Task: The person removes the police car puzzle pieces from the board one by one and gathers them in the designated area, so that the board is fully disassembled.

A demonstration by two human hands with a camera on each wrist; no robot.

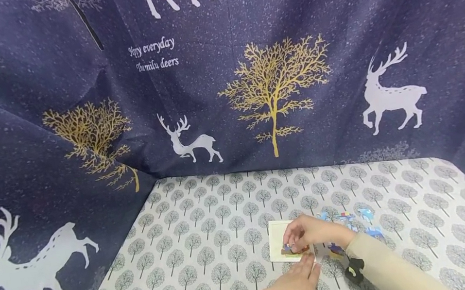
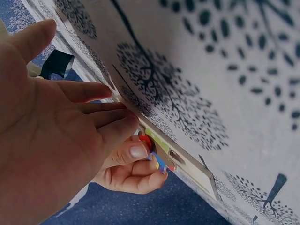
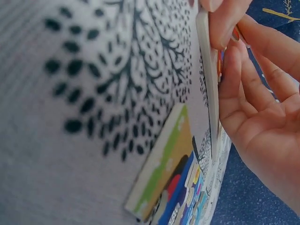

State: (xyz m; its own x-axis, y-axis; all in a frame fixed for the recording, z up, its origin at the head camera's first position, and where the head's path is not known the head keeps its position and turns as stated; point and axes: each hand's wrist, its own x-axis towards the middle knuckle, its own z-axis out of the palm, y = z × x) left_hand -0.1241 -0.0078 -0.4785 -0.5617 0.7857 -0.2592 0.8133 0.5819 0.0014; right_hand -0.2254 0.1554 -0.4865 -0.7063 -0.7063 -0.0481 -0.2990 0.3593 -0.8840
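A shallow cream puzzle tray [image 1: 275, 243] lies on the table, with coloured pieces along its near side. Over it, my right hand [image 1: 310, 232] pinches a small jigsaw piece [image 2: 161, 162] with blue and red on it, between thumb and fingers. The piece is at the tray's surface; whether it sits in the others cannot be told. My left hand [image 1: 289, 289] has its fingers extended, their tips touching the tray's near edge [image 2: 199, 173]. In the right wrist view, the left fingertips [image 3: 220, 28] rest at that edge beside my right hand [image 3: 262, 98].
Loose jigsaw pieces [image 1: 374, 232] lie to the right of the tray, partly behind the right forearm. One piece with a green stripe [image 3: 164, 164] is close to the right wrist. A dark blue deer-print cloth [image 1: 298, 107] hangs behind the tree-patterned tablecloth [image 1: 195, 267].
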